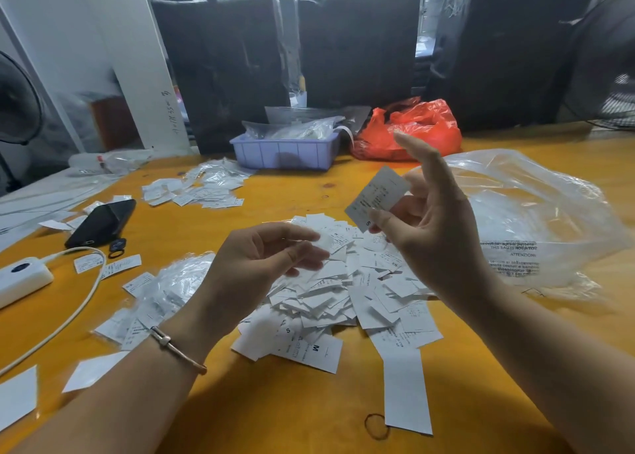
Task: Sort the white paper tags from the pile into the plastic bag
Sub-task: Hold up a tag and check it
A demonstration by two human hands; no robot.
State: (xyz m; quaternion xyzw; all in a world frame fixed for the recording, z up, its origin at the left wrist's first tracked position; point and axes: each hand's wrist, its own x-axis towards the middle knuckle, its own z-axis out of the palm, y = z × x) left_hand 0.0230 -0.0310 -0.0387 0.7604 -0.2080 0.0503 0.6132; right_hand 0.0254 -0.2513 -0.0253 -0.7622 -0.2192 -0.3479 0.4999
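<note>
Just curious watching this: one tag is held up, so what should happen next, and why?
Probably the right hand should carry its pinched tag right, into the clear plastic bag. The tag is already lifted off the pile, and the bag lies beside that hand.

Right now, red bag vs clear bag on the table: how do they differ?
The red bag is opaque, bunched and sits at the far edge beside the lavender tray; the clear bag is see-through, spread wide at the right, printed with warning text. Both are thin crinkled plastic on the orange table.
</note>
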